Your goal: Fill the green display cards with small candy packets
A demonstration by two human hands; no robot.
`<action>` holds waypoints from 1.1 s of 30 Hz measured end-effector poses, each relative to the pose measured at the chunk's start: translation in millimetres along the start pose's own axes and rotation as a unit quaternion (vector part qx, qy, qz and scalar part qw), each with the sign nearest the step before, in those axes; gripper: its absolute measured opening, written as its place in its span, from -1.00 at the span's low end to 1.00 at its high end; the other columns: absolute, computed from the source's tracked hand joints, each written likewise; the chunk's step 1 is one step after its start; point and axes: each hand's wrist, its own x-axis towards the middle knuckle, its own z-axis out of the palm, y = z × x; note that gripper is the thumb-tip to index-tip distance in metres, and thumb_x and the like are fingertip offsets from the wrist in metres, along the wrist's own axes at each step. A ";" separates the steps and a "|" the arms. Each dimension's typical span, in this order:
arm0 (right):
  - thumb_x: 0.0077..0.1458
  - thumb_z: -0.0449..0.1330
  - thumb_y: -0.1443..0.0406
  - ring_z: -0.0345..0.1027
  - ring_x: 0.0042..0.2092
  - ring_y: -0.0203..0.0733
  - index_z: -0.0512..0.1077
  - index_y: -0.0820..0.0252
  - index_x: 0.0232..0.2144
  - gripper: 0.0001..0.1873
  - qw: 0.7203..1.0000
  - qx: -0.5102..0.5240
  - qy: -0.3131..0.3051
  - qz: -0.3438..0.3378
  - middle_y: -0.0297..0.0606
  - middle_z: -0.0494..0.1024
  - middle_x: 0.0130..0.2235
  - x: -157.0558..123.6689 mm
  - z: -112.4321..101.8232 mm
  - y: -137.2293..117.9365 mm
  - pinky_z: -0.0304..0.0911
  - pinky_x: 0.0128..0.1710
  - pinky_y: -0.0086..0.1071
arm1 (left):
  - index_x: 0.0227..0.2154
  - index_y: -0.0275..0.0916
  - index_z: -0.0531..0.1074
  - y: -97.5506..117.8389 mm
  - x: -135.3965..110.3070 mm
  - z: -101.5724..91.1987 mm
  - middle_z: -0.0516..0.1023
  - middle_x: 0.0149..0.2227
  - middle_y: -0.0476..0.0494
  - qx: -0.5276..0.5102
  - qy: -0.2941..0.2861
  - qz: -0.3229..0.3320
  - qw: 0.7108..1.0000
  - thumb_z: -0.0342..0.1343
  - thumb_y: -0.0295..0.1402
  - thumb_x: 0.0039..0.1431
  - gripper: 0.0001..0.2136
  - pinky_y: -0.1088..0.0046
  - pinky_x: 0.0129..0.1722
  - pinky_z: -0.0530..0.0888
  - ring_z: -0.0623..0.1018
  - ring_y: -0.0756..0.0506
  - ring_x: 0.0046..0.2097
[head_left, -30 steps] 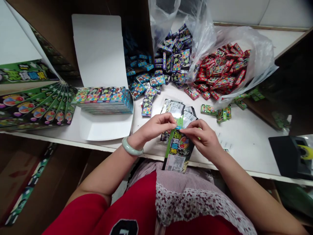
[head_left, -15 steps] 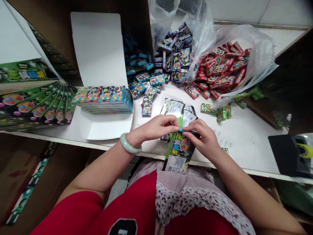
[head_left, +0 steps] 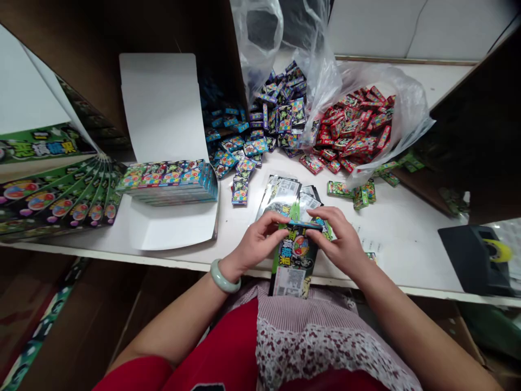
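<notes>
My left hand [head_left: 266, 237] and my right hand [head_left: 337, 235] pinch the two sides of the top end of a black and green printed candy package [head_left: 295, 255]. Its lower end, with a white and grey printed panel, hangs over the table's front edge by my apron. A narrow blue strip [head_left: 303, 223] shows along the top, between my fingertips; whether it is a separate piece I cannot tell. Just beyond my hands lie more flat black and green packages [head_left: 283, 190], partly overlapping. A pale green bangle [head_left: 224, 277] sits on my left wrist.
An open white carton [head_left: 175, 222] holds stacked small candy boxes [head_left: 171, 176]. Beyond are loose blue boxes [head_left: 232, 144], purple boxes [head_left: 285, 117] and red boxes [head_left: 354, 125] by plastic bags. Green boxes [head_left: 360, 195] lie right, near a black tape dispenser [head_left: 468, 258]. Fanned printed cartons [head_left: 61, 187] stand left.
My fingertips have moved apart from a close pinch over the blue bit to the two sides of the package's top. The view has shifted a little, with the table's things now lower.
</notes>
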 end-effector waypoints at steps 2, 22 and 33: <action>0.15 0.21 0.33 0.35 -0.12 -0.13 0.41 0.09 -0.15 -0.81 0.999 0.026 0.001 0.019 -0.22 0.48 -0.20 -2.8 -3.1 2.3 0.30 -0.13 -0.19 | -0.19 -0.19 0.42 -1.3 -1.0 -1.6 0.48 -0.21 -0.09 0.003 0.003 0.010 1.000 0.14 -0.41 0.18 -0.86 0.43 -0.14 0.47 0.50 -0.03 -0.15; 0.22 0.11 0.30 0.36 0.00 -0.16 0.41 0.03 -0.02 -0.72 0.992 0.068 0.061 0.085 -0.20 0.50 -0.04 -28.7 -16.0 18.9 0.33 -0.04 -0.20 | -0.21 -0.19 0.46 -7.2 6.0 1.5 0.50 -0.12 -0.12 0.073 0.053 -0.041 0.995 0.19 -0.32 0.14 -0.84 0.40 -0.05 0.45 0.51 -0.08 -0.06; 0.00 0.22 0.34 0.29 -0.35 -0.26 0.51 0.16 -0.44 -0.95 0.934 -0.115 -0.002 0.337 -0.31 0.45 -0.37 -51.3 -69.5 110.5 0.17 -0.27 -0.36 | -0.29 -0.20 0.48 -5.7 18.8 4.2 0.54 -0.24 -0.10 0.091 0.073 -0.038 0.992 0.18 -0.24 0.13 -0.84 0.40 -0.15 0.47 0.51 -0.09 -0.16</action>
